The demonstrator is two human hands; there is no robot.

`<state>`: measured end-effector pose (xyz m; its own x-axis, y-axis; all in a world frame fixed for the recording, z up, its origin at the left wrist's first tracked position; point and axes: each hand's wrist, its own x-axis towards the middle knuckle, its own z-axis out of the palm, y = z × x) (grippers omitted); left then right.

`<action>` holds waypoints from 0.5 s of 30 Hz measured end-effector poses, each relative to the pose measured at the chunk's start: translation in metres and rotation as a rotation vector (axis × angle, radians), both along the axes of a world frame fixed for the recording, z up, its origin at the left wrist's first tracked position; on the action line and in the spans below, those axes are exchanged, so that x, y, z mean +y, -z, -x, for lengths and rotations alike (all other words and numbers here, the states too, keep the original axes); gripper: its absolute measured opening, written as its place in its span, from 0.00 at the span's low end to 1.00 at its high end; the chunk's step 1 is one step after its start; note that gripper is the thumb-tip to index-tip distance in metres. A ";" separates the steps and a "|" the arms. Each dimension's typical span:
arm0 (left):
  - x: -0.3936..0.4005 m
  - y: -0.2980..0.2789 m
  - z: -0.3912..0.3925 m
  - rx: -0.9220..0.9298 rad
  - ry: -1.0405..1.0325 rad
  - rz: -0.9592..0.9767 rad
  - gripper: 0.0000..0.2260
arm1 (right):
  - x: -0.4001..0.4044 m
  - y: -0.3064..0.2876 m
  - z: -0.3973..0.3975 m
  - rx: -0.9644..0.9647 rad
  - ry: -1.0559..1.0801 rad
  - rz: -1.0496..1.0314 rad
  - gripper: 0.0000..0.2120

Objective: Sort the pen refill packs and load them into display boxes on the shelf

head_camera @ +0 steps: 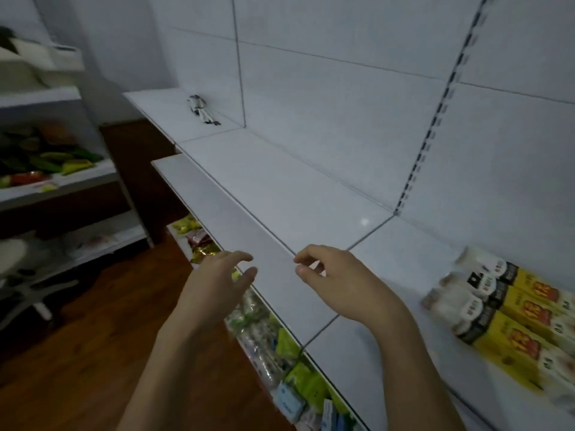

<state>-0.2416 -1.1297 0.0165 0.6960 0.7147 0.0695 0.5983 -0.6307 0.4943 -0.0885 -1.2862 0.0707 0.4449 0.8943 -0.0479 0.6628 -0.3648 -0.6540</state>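
Observation:
Several yellow, black and white pen refill packs (504, 309) lie side by side on the white shelf (280, 194) at the right. My left hand (217, 284) hovers at the shelf's front edge, fingers loosely spread, holding nothing. My right hand (336, 281) hangs over the shelf just right of it, fingers loosely curled and empty. Both hands are well left of the packs. A small bundle of white and dark items (200, 108) lies at the far left end of the shelf. I see no display box.
A lower shelf (273, 346) under the front edge holds green, yellow and clear packets. A white rack (62, 178) with colourful goods stands at the left, with a white chair base (31, 290) on the wooden floor (93, 353). A slotted upright (435, 119) runs up the back panel.

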 end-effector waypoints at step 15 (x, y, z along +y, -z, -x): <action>0.213 0.060 0.207 0.236 -0.420 0.491 0.22 | 0.258 0.066 0.103 0.080 -0.253 0.414 0.15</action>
